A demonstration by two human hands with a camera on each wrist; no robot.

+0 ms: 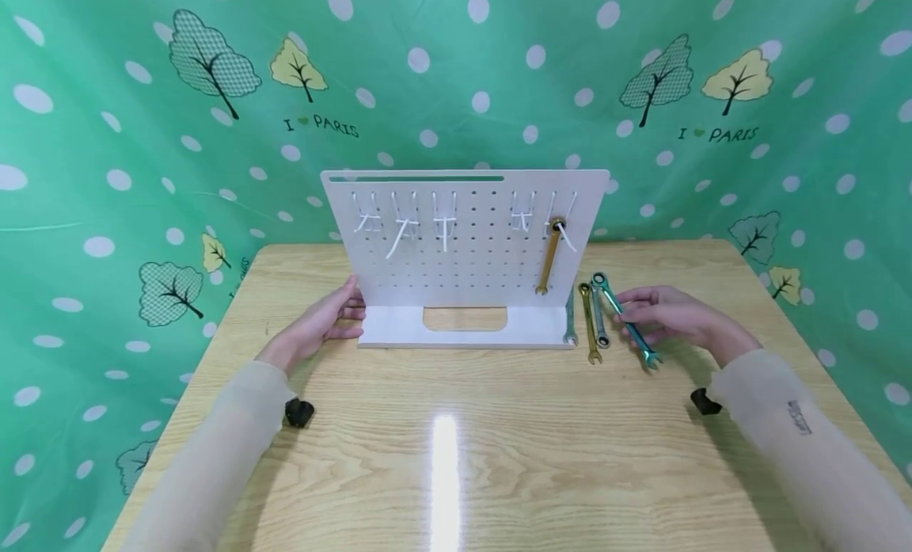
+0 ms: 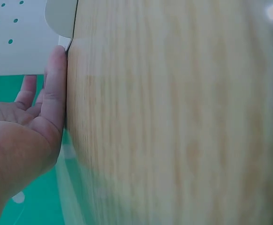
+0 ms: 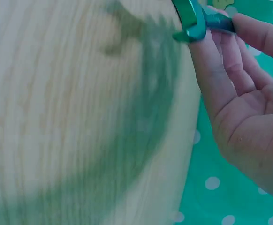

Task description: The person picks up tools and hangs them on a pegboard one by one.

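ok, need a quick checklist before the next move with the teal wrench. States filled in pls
1. Right hand gripping teal wrench: ok.
2. Left hand touching left side of pegboard: ok.
3. Bare hook available: ok, four of five hooks.
4. Hung gold wrench with ring end over its hook: ok.
5. Teal wrench not touching silver wrench: cannot tell, ring end overlaps it in head view.

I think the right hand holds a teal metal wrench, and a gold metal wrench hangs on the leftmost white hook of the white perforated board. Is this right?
Not quite: the gold metal wrench hangs on the rightmost white hook, not the leftmost, as the head view shows. The right hand does hold the teal metal wrench.
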